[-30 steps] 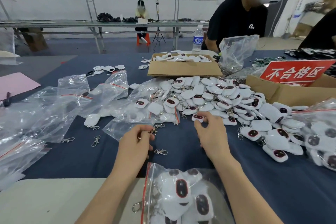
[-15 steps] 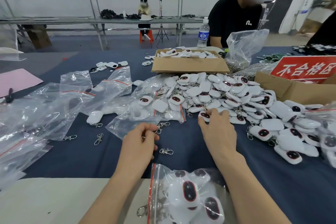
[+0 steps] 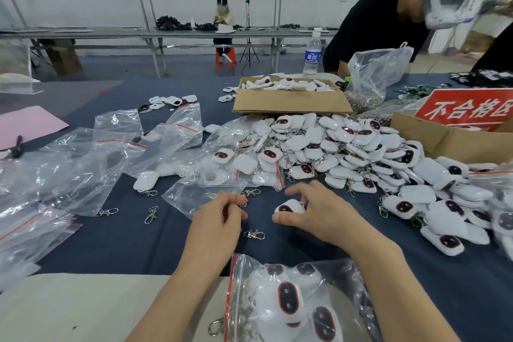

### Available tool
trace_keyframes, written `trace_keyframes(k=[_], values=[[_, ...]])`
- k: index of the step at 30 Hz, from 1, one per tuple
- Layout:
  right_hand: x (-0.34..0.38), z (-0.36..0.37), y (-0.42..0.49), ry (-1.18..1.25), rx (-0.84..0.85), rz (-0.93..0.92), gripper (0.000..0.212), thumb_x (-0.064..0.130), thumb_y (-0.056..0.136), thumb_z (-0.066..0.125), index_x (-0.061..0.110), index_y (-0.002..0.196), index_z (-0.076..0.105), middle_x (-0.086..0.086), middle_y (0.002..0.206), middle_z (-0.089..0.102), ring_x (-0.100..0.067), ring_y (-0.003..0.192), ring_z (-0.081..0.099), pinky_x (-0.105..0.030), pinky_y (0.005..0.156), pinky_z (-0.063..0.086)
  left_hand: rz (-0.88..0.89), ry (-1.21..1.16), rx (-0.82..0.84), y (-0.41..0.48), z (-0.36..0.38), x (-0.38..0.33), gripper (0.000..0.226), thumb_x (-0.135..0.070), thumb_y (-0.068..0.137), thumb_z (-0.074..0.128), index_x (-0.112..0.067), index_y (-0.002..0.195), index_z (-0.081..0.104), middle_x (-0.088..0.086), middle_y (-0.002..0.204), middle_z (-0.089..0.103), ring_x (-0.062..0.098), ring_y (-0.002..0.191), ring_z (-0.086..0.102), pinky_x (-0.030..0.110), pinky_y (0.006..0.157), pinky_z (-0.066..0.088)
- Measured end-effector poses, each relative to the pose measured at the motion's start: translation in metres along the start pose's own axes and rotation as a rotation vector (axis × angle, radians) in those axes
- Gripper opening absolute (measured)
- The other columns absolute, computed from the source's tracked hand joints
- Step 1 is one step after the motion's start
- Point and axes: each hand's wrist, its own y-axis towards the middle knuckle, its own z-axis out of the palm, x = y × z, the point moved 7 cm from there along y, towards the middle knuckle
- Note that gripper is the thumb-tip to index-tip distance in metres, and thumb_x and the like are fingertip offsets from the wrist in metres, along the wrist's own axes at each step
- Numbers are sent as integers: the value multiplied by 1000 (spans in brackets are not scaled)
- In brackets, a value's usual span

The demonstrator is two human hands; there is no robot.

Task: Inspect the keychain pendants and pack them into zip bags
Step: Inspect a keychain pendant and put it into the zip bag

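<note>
Blue tablecloth [image 3: 138,244], scattered clasps [image 3: 254,234], zip bags [image 3: 83,164]; right grip [image 3: 313,211] around a pendant [image 3: 287,207], left grip [image 3: 219,219] unclear.

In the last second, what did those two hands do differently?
The right hand drew back from the pile toward the person, now gripping one white pendant. The left hand, the loose clasp and the filled zip bag stayed where they were.

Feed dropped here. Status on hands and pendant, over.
Right hand grips one pendant. Left hand curled, contents unclear. Loose clasp on cloth between hands.
</note>
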Motion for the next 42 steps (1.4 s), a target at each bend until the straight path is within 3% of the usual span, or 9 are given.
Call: trace_keyframes(k=[4, 6, 10, 14, 19, 23, 33, 42], values=[[1, 3, 2, 31, 20, 21, 46, 75, 70, 71, 36, 87, 55, 13, 94, 56, -4, 83, 54, -26, 66, 38, 27, -14, 46, -2, 2, -2, 26, -20, 100, 49, -37, 97, 68, -18, 82, 72, 8, 66, 63, 29, 69, 54], [4, 4, 2, 161, 6, 5, 42, 69, 73, 73, 33, 83, 56, 12, 81, 59, -1, 70, 55, -23, 58, 36, 56, -47, 81, -3, 5, -6, 20, -27, 102, 51, -38, 99, 68, -17, 84, 72, 5, 66, 63, 19, 65, 51], [27, 20, 3, 572, 21, -53, 36, 54, 83, 75, 22, 89, 60, 6, 62, 64, -9, 52, 59, -24, 51, 45, 111, -121, 123, -5, 7, -16, 15, -40, 101, 54, -36, 101, 69, -12, 80, 70, 3, 66, 62, 13, 61, 47], [42, 37, 4, 901, 65, -91, 22, 28, 92, 73, 10, 97, 60, 3, 68, 69, -14, 58, 67, -24, 47, 51, 80, -228, 126, -5, 3, -17, 17, -35, 102, 54, -35, 101, 71, -13, 64, 65, 1, 62, 61, 16, 53, 48], [41, 37, 2, 930, 43, -108, 15, 25, 93, 71, 13, 103, 70, 4, 78, 72, -10, 65, 67, -22, 53, 53, 67, -237, 108, -4, 4, -16, 19, -32, 104, 51, -34, 103, 70, -17, 61, 65, -4, 53, 57, 13, 49, 45], [40, 34, 0, 959, 55, -142, 8, 22, 96, 68, 17, 95, 74, 1, 66, 67, -11, 63, 63, -20, 53, 52, 70, -224, 127, -3, 4, -15, 22, -32, 104, 51, -37, 103, 72, -18, 65, 65, -2, 62, 61, 15, 51, 47], [34, 35, 1, 983, 61, -131, 11, 27, 93, 72, 19, 87, 78, -5, 66, 68, -21, 63, 63, -28, 64, 56, 90, -217, 158, -4, 3, -20, 26, -28, 104, 52, -39, 103, 75, -18, 63, 65, -5, 59, 58, 14, 49, 46], [31, 36, 2, 957, 51, -133, 11, 28, 93, 72, 18, 91, 77, -4, 65, 69, -19, 61, 63, -28, 65, 57, 96, -218, 154, -5, 3, -22, 26, -29, 103, 54, -42, 99, 76, -16, 61, 63, -5, 58, 57, 14, 50, 46]])
